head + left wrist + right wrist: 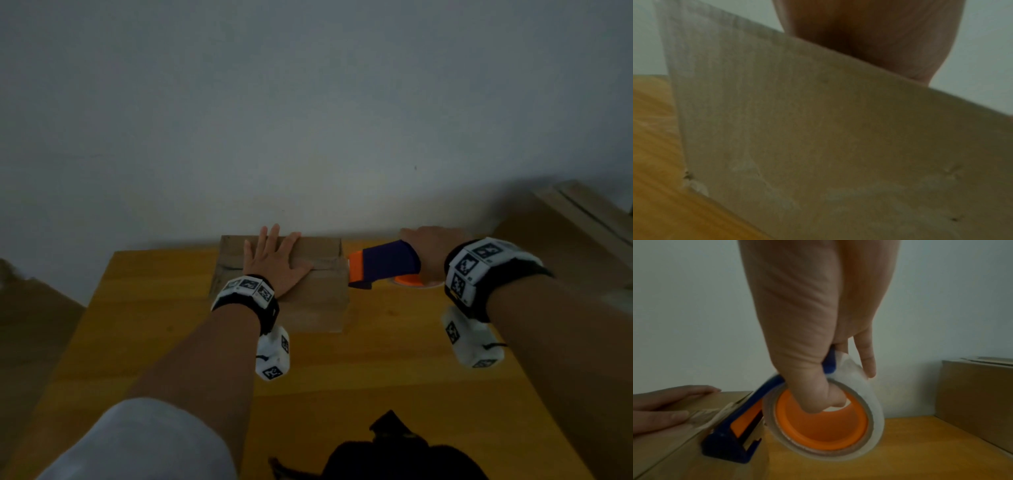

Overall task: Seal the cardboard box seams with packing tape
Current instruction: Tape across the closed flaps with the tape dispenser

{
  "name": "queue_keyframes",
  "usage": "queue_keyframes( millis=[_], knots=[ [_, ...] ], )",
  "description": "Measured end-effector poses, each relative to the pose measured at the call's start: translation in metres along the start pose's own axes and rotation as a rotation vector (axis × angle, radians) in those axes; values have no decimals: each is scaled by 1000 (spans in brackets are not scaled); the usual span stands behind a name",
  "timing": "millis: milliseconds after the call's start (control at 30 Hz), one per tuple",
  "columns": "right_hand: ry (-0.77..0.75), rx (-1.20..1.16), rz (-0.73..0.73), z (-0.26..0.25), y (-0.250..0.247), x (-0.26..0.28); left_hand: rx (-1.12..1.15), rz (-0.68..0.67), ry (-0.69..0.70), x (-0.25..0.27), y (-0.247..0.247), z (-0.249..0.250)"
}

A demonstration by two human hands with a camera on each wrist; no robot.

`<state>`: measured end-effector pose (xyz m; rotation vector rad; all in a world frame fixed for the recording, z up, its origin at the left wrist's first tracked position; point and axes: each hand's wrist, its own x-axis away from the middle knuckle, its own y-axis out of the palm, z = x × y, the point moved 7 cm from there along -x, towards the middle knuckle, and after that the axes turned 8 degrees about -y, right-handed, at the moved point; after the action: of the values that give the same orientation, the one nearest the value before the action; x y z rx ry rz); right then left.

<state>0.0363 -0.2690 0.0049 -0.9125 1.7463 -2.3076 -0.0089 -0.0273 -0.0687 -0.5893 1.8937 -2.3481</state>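
Observation:
A small brown cardboard box [308, 305] stands on the wooden table [376, 377] near the far wall. My left hand [274, 260] lies flat on its top, fingers straight and spread. My right hand [431, 250] grips a blue and orange tape dispenser [387, 263] with a roll of clear tape [875, 404], thumb hooked into the orange core [818, 431]. The dispenser's blue front [725, 447] sits at the box's right edge [663, 451], where a strip of tape [715, 417] runs onto the top seam. The left wrist view shows the box's side wall [818, 146] close up.
A larger cardboard box [565, 246] stands at the table's right, close beside my right hand. A plain wall [308, 120] rises right behind the small box. A dark object [394, 452] lies at the table's near edge. Bare wood stretches between it and the box.

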Motion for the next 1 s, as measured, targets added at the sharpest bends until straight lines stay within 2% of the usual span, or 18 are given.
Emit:
queue_keyframes(
  millis=[67, 300, 433, 567, 767, 1000],
  knots=[
    [-23, -67, 39, 4, 3, -1, -14, 4, 33, 0, 1, 18],
    [-36, -138, 30, 4, 12, -5, 69, 23, 68, -6, 4, 61],
    [-16, -142, 11, 9, 23, -11, 109, 37, 60, -9, 8, 58],
    [12, -170, -72, 31, 41, -11, 153, 41, 66, -11, 8, 58],
    [-80, -314, 25, 40, 35, 1, 159, 46, 39, -14, 9, 57],
    [-54, -300, 18, 35, 33, 1, 154, 34, 26, -15, 9, 58]
  ],
)
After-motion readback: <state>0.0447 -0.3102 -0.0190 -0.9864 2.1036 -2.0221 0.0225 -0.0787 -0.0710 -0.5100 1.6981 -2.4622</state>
